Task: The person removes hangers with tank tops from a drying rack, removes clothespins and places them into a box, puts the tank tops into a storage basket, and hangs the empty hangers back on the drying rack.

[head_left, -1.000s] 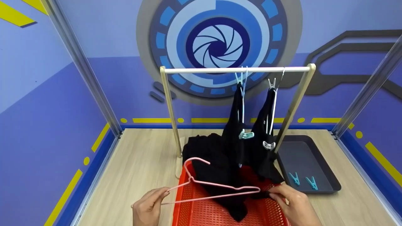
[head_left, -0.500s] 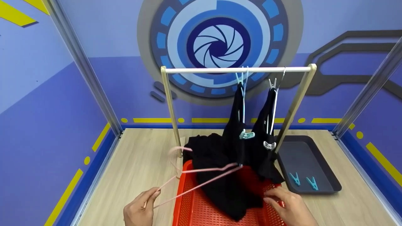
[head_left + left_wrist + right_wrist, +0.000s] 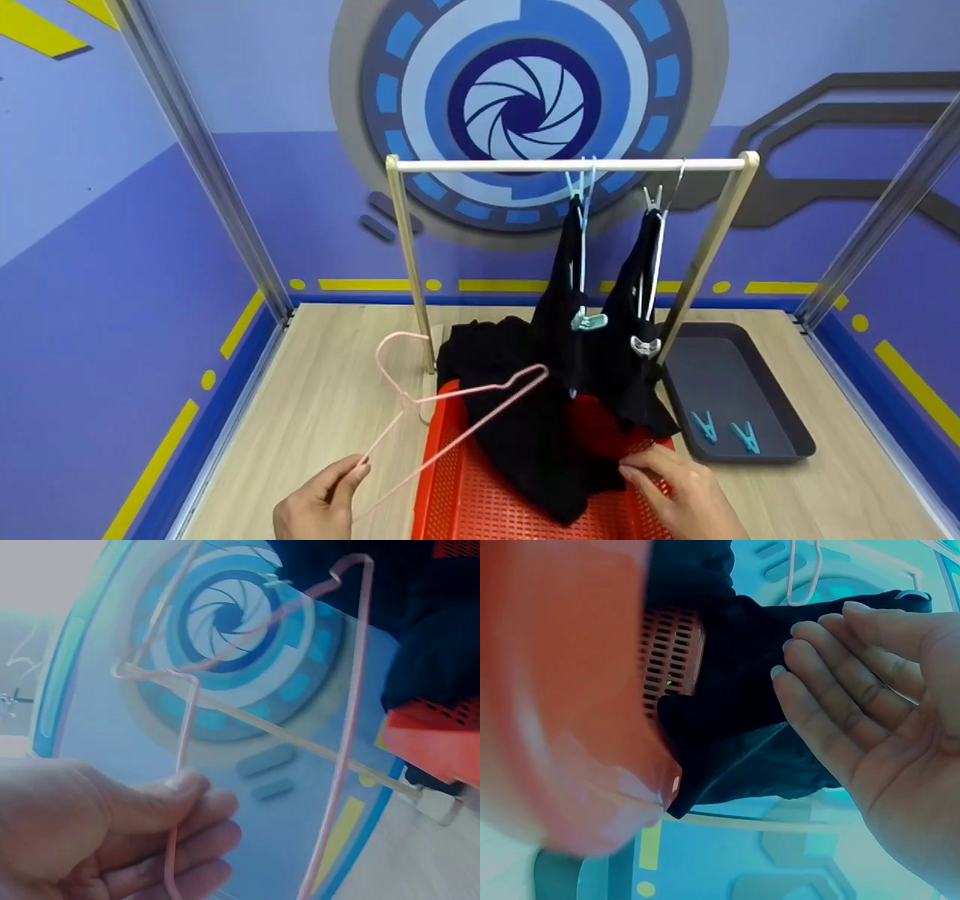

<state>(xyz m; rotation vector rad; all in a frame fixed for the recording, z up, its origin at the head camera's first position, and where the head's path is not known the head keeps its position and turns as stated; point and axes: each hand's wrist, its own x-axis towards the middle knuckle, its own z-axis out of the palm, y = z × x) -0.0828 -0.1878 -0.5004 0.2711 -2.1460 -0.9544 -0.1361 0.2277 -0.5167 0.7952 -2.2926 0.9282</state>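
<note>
My left hand (image 3: 315, 499) pinches one arm of a pink clothes hanger (image 3: 407, 403) between thumb and fingers. The hanger is tilted, its hook up and its far end over the black cloth. In the left wrist view, the pink wire (image 3: 186, 727) runs down through the curled fingers. A black garment (image 3: 540, 480) lies bunched inside a red perforated basket (image 3: 433, 457). My right hand (image 3: 682, 487) is at the basket's right side, fingertips right at the garment's edge. Seen from the right wrist, its fingers (image 3: 832, 690) are nearly straight, with dark fabric behind them.
Behind the basket stands a small rack with a white bar (image 3: 487, 166). Two hangers with black garments hang at its right, held by a teal clothespin (image 3: 589, 321) and a white clothespin (image 3: 645, 346). A dark tray (image 3: 727, 375) with two teal clothespins lies right.
The left hand has moved left and down; the hanger has swung left, its hook higher. My right hand has shifted slightly left, and the fabric at its fingertips has dropped into the basket.
</note>
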